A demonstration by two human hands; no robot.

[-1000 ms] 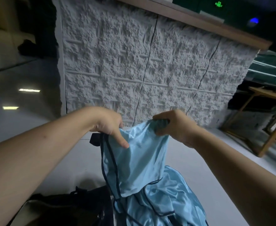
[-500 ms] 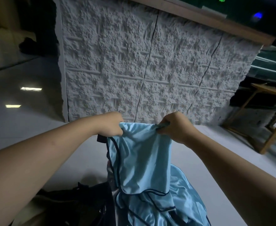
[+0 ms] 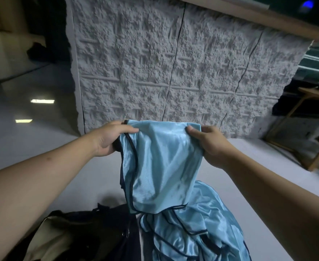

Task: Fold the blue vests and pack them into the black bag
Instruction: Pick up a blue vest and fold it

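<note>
A rough grey stone-look wall point(image 3: 173, 63) is standing at twelve o'clock behind the pale table point(image 3: 91, 178) you are working over. Your left hand point(image 3: 109, 138) and right hand point(image 3: 209, 146) are each pinching a top corner of one blue vest point(image 3: 158, 166), letting it hang spread between them. More vests point(image 3: 196, 230) are lying heaped at five o'clock. The black bag point(image 3: 91, 234) is gaping at seven o'clock; whether it holds any vest yet is not visible, so most folding is likely waiting.

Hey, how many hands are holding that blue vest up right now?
2: the left hand grips the blue vest at its top left corner, the right hand at its top right.
</note>
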